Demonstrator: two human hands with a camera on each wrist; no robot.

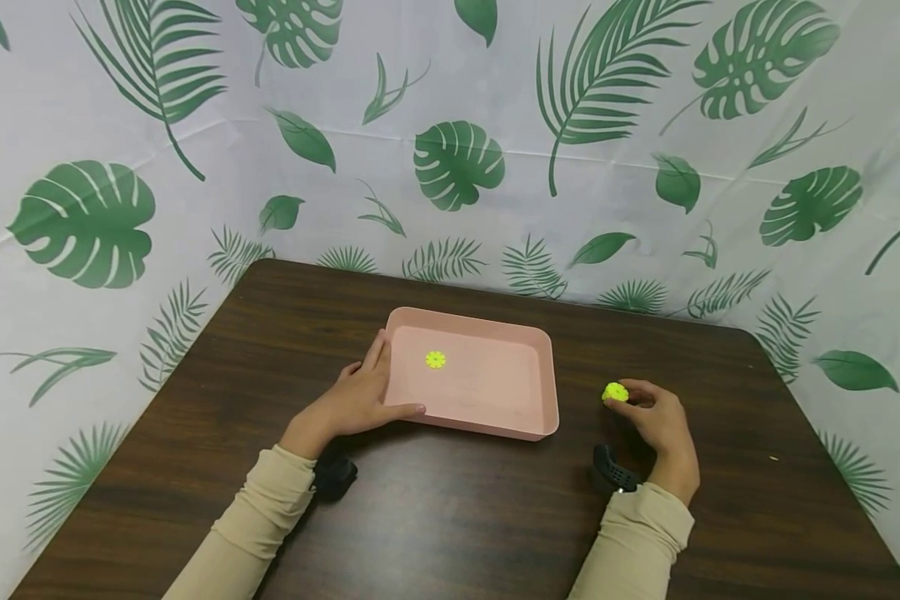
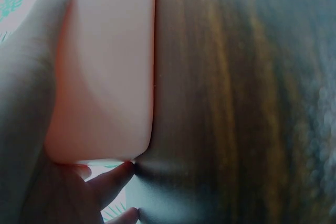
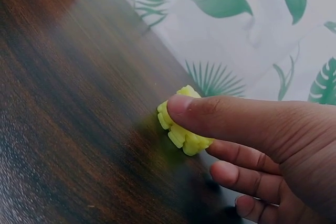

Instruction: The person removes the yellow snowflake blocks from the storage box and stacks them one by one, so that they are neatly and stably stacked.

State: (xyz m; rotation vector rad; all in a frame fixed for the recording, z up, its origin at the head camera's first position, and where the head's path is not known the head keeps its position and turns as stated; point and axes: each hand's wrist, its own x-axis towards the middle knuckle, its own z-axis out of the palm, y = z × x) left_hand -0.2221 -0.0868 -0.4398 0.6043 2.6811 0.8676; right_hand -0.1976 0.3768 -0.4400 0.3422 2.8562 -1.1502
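Note:
A shallow pink tray [image 1: 480,427] sits on the dark wooden table. My left hand [image 1: 352,402] straddles its near left corner, the thumb lying over the front rim and the straight fingers along the left side. In the left wrist view, the thumb lies along the tray's outer wall [image 2: 105,66] and fingertips touch near the corner. Inside the tray is a yellow-green notched disc [image 1: 436,359], lying flat. To the right of the tray, my right hand [image 1: 663,421] pinches a small stack of yellow-green notched discs [image 3: 181,135] between thumb and fingers, just over or at the tabletop; any gap cannot be judged.
The brown wood-grain table [image 1: 465,517] extends around the tray on every side. Behind and beside it hangs a white cloth [image 1: 390,75] printed with green leaves. Dark wrist cameras [image 1: 611,471] sit under both wrists.

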